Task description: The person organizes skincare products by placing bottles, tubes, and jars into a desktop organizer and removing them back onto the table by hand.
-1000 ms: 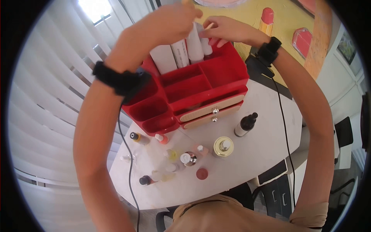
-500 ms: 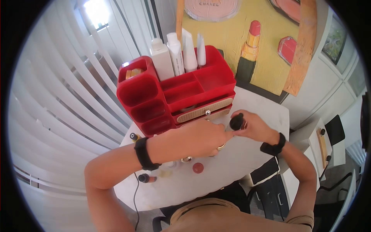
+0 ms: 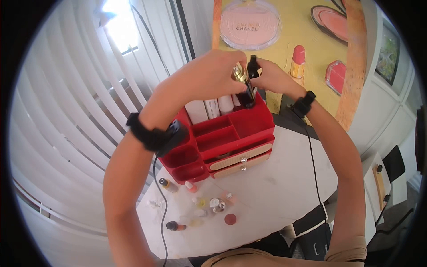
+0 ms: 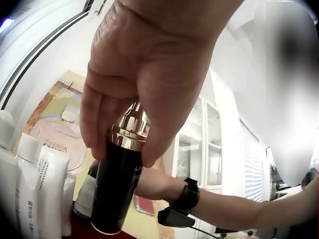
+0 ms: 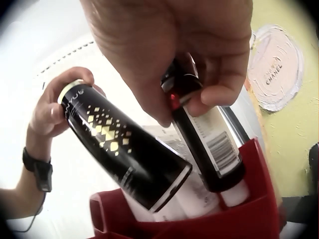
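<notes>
My left hand (image 3: 218,75) grips a black pump bottle (image 4: 117,189) by its gold collar, thumb and fingers round it from above. The bottle hangs tilted over the back row of a red cosmetics organizer (image 3: 253,122). Close beside it, my right hand (image 3: 272,79) pinches a dark bottle (image 5: 207,149) near its top; a pale label with a barcode shows on its side. This bottle's lower end is over the same back compartment in the right wrist view. White tubes (image 4: 52,174) and a white bottle (image 3: 196,112) stand upright in that row.
Small bottles, among them a silver-topped one (image 3: 217,205) and an orange one with a black cap (image 3: 176,226), are on the white table (image 3: 284,187). A round red jar (image 3: 230,219) is near them. A painting (image 3: 289,40) stands behind the organizer; blinds (image 3: 66,111) hang at left.
Both hands went from the organizer's back down to the table's right side, then back up over the rear row. The black pump bottle and the dark bottle have left the table in them.
</notes>
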### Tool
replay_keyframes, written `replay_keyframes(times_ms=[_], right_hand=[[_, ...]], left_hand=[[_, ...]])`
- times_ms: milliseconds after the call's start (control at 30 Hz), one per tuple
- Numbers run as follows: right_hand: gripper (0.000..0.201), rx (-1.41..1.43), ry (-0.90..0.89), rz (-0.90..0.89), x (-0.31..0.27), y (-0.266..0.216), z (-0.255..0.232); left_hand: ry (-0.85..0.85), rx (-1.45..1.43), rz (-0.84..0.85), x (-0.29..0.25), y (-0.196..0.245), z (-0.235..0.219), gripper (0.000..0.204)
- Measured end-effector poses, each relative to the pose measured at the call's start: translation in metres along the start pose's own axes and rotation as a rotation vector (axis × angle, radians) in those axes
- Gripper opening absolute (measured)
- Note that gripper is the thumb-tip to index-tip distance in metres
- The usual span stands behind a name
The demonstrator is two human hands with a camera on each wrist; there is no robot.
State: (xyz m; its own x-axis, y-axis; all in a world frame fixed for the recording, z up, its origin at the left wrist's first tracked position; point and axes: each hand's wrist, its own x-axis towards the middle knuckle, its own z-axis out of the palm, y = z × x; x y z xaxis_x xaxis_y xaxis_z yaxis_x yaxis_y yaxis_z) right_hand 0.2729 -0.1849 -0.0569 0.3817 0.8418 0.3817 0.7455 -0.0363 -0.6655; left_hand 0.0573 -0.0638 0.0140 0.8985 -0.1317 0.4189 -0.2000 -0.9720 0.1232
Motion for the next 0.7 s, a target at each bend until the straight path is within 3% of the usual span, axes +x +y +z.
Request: replay_keyframes(times_ms=[33, 100, 133, 200, 300, 367, 433, 500, 567, 600, 667, 700], right_hand=[[0.048, 0.012, -0.003, 0.004, 0.013, 0.02, 0.007], [0.044, -0.322, 0.1, -0.324, 0.022, 0.043, 0.022], [0.044, -0.315, 0.091, -0.31, 0.02, 0.056, 0.023], [0.049, -0.183, 0.01, -0.077, 0.01, 0.039, 0.02], [0.056, 0.041, -0.003, 0.025, 0.006, 0.047, 0.018], [0.061, 0.074, -0.031, 0.046, -0.001, 0.046, 0.015], [0.055, -0.049, 0.079, -0.049, -0.013, 0.043, 0.018], [0.055, -0.056, 0.036, -0.038, -0.021, 0.04, 0.02], [0.055, -0.065, -0.006, -0.031, -0.031, 0.034, 0.02], [0.054, -0.071, -0.032, -0.028, -0.037, 0.027, 0.02], [0.05, -0.052, -0.045, -0.03, -0.044, 0.019, 0.014], [0.047, -0.013, -0.067, -0.03, -0.048, 0.017, 0.015]], left_hand=[[-0.032, 0.063, -0.011, 0.01, -0.009, 0.009, 0.043], [-0.078, 0.108, -0.028, 0.025, -0.015, 0.023, 0.044], [-0.111, 0.164, -0.04, 0.031, -0.019, 0.029, 0.044], [-0.145, 0.212, -0.061, 0.042, -0.024, 0.035, 0.045], [-0.15, 0.297, 0.043, 0.055, -0.036, 0.044, 0.046], [-0.175, 0.409, 0.026, 0.067, -0.041, 0.049, 0.048], [-0.165, 0.432, -0.002, 0.073, -0.043, 0.058, 0.05], [-0.155, 0.459, -0.028, 0.074, -0.041, 0.067, 0.052], [-0.257, 0.644, -0.209, 0.072, -0.038, 0.077, 0.055], [-0.255, 0.642, -0.22, 0.071, -0.039, 0.081, 0.055], [-0.122, 0.667, -0.072, 0.069, -0.051, 0.081, 0.054], [0.113, 0.606, 0.053, 0.069, -0.06, 0.087, 0.05]])
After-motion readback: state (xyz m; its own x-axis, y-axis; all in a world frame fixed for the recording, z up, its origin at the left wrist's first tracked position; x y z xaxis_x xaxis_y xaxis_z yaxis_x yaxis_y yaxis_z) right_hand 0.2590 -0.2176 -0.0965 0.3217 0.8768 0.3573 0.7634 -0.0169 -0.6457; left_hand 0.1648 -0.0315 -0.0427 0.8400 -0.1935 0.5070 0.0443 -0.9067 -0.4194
